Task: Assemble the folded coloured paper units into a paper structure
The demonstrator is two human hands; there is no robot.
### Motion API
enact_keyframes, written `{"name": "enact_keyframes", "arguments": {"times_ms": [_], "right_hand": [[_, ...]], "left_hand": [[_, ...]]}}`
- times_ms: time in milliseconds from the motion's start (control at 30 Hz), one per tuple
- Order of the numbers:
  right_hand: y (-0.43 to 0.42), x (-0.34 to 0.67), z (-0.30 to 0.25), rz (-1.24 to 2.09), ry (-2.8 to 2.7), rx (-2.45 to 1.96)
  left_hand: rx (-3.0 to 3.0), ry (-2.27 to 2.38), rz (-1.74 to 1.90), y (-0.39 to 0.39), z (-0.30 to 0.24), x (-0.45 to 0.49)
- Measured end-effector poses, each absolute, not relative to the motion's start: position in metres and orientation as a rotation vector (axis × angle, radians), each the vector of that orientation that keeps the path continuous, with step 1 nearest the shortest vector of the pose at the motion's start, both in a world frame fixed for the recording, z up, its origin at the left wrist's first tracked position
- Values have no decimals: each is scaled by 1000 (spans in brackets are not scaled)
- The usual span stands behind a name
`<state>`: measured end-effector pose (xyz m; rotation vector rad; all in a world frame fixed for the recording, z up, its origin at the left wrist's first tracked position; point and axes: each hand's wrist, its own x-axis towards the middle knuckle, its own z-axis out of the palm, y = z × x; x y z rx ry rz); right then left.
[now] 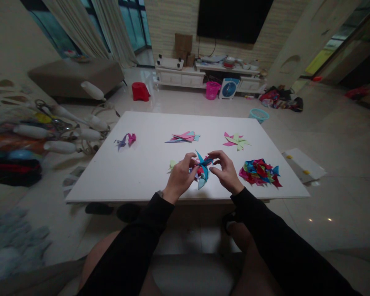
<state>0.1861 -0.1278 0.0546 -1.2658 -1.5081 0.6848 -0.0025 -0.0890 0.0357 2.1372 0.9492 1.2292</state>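
A blue folded-paper crane (204,163) is held up over the near middle of the table, its wings spread. My left hand (180,176) pinches its left side between thumb and fingers. My right hand (227,171) has thumb and index finger curled about its right end. Under and behind the crane lies a small pile of folded paper pieces (201,183), partly hidden by it and my left hand. To the right sits a heap of red, blue and pink folded paper (260,172).
On the white table (148,172), a purple crane (121,142) and a pink crane (131,139) stand far left. Long folded papers (185,137) lie at the back middle, green and pink ones (237,141) at the back right. A turquoise basket (259,115) stands beyond the table.
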Motion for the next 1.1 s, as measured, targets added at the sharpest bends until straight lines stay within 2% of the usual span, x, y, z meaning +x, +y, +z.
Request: {"name": "enact_keyframes", "arguments": {"times_ms": [333, 1100], "right_hand": [[-127, 191, 56, 789, -1430, -1160], [-123, 190, 52, 642, -1430, -1209]], "left_hand": [[2135, 956, 1200, -88, 37, -3], [1798, 984, 1159, -88, 45, 0]]}}
